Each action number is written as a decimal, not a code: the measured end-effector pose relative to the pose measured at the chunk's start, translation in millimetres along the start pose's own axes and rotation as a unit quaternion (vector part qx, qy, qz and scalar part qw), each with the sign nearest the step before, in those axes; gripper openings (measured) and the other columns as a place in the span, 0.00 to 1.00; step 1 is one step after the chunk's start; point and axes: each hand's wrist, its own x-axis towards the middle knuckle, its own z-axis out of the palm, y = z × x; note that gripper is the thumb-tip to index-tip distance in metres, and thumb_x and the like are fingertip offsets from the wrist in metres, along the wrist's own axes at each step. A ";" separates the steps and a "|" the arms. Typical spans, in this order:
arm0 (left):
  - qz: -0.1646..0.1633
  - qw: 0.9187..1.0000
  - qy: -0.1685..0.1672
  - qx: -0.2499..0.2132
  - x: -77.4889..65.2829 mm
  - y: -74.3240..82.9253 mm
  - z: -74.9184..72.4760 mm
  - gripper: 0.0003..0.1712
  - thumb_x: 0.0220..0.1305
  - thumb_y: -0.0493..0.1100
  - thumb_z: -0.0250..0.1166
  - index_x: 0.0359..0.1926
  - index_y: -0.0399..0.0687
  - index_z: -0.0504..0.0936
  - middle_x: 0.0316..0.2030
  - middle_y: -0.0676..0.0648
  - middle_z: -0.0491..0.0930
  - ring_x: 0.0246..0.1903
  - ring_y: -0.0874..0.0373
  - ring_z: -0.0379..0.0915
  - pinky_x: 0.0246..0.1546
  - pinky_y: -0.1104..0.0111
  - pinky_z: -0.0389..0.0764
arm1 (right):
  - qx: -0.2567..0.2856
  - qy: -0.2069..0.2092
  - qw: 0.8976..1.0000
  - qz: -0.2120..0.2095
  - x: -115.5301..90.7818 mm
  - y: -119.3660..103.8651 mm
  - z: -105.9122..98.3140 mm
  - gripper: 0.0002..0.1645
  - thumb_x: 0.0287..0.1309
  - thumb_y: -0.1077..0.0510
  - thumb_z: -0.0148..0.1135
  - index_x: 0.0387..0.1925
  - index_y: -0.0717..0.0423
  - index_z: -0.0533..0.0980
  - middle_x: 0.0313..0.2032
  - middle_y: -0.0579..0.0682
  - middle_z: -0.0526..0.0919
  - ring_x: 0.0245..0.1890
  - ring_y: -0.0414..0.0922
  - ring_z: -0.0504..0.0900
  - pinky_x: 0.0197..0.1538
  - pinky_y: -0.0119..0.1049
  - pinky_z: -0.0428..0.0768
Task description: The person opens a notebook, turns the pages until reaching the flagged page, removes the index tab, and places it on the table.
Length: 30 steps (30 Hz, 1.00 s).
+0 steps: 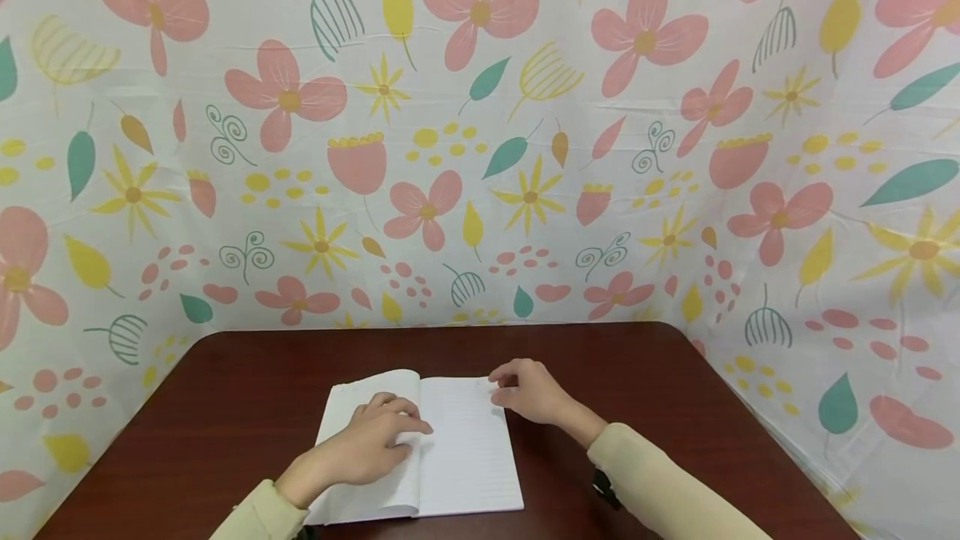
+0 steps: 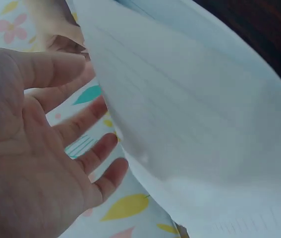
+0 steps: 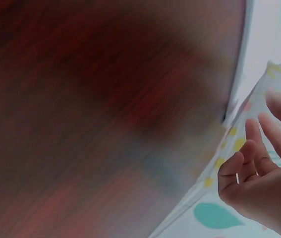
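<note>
A notebook with lined white pages (image 1: 471, 461) lies spread on the table in the head view, its left-hand pages curving up toward the fold. My left hand (image 1: 367, 442) is over the left page, fingers reaching past the fold. The left wrist view has its fingers spread and relaxed, tips along the edge of a large white page (image 2: 195, 124). At the notebook's upper right corner is my right hand (image 1: 536, 394), thumb and fingers apart and bent loosely around the corner. In the right wrist view these fingers (image 3: 259, 158) are gently curved, with nothing between them.
The dark reddish-brown wooden table (image 1: 247, 373) has rounded far corners. A white cloth with pink, yellow and teal flower prints (image 1: 480, 148) hangs behind it and along both sides. Light-coloured sleeves (image 1: 660, 482) cover both forearms, with a dark band under the right cuff.
</note>
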 end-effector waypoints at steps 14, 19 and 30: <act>-0.038 0.997 -0.065 0.015 7.8 -10.0 -0.6 0.35 0.56 0.35 0.72 0.67 0.56 0.83 0.54 0.53 0.68 0.51 0.51 0.58 0.47 0.49 0.61 | -0.040 -0.004 0.999 0.007 -0.4 18.7 -3.2 0.11 0.62 0.68 0.72 0.47 0.65 0.87 0.42 0.55 0.85 0.45 0.53 0.83 0.48 0.48 0.84; -0.043 0.996 -0.074 0.006 8.7 -11.1 -0.2 0.36 0.53 0.35 0.71 0.67 0.56 0.84 0.51 0.53 0.66 0.47 0.51 0.56 0.44 0.52 0.60 | -0.043 -0.008 0.999 0.012 -0.9 17.7 -2.4 0.10 0.63 0.68 0.72 0.46 0.63 0.87 0.42 0.54 0.85 0.45 0.52 0.83 0.47 0.47 0.84; -0.042 0.995 -0.093 -0.009 10.1 -16.8 0.1 0.36 0.55 0.37 0.71 0.67 0.59 0.84 0.50 0.53 0.63 0.44 0.51 0.54 0.41 0.55 0.58 | -0.055 -0.001 0.998 0.010 1.6 20.9 -2.2 0.10 0.61 0.68 0.72 0.44 0.61 0.88 0.40 0.53 0.85 0.40 0.50 0.81 0.43 0.44 0.82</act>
